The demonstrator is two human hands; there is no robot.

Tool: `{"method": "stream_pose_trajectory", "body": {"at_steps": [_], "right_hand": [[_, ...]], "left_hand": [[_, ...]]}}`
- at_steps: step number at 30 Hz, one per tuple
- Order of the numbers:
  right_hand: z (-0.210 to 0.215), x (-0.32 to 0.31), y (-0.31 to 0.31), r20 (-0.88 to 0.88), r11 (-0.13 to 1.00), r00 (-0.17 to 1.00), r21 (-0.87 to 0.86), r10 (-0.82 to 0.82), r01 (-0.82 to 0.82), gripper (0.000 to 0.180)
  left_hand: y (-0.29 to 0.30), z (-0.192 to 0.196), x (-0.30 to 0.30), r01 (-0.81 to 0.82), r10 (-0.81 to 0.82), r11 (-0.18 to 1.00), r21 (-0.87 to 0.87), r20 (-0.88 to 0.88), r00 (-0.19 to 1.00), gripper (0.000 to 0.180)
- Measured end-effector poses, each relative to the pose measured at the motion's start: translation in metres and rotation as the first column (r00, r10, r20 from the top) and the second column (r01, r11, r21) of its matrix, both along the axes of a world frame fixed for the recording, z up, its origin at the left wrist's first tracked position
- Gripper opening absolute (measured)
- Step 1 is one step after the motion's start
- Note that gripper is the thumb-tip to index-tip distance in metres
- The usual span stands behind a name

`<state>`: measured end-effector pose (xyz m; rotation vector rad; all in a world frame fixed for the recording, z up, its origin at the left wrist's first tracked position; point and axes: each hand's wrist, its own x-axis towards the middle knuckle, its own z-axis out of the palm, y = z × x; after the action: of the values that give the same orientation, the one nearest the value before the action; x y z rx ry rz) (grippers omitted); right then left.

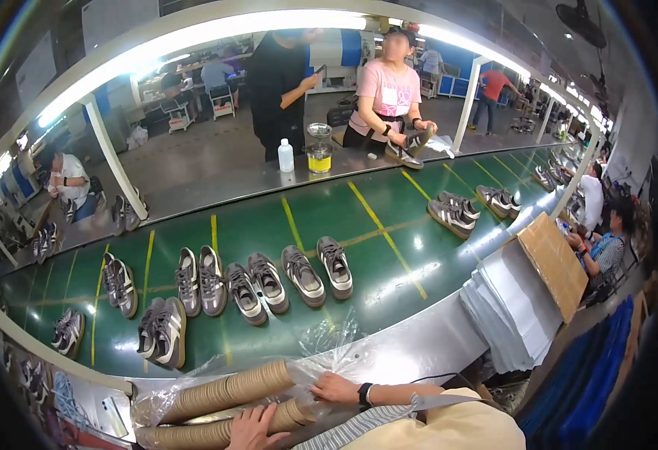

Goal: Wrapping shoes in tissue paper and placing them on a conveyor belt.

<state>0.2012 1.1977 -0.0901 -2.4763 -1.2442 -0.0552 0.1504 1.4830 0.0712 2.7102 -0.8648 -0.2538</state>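
In the head view, the person's left hand (252, 429) lay low in the frame on the lower stack of brown paper cups (216, 431), its grip curled loosely over the stack's side rather than clamped round it. The right hand (336, 388), with a dark watch at the wrist, rested flat with fingers stretched out, touching the end of that stack and the crumpled clear plastic bag (321, 345) beside it; its grip was open and closed on nothing. A second, upper stack of cups (227, 391) lay on its side just above the first, partly inside the plastic, both on the grey bench (419, 341) at the near edge of the green conveyor belt (374, 247). On the belt stood pairs of grey and white sneakers (257, 283) in a loose row, with more pairs (452, 212) further to the right. A pile of white sheets (512, 304) sat on the bench to the right, a brown cardboard piece (557, 262) leaning over it. Across the belt a person in a pink shirt (389, 94) handled a shoe, near a white bottle (286, 156) and a yellow tin (319, 159).
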Motion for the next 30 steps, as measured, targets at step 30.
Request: {"method": "stream_pose_trajectory", "body": {"at_steps": [30], "right_hand": [[0.085,-0.032,0.019,-0.896,0.657,0.407,0.418,0.181,0.627,0.016]], "left_hand": [[-0.063,-0.023,0.007,-0.039,0.042,0.984,-0.174,0.015,0.999,0.074]]}}
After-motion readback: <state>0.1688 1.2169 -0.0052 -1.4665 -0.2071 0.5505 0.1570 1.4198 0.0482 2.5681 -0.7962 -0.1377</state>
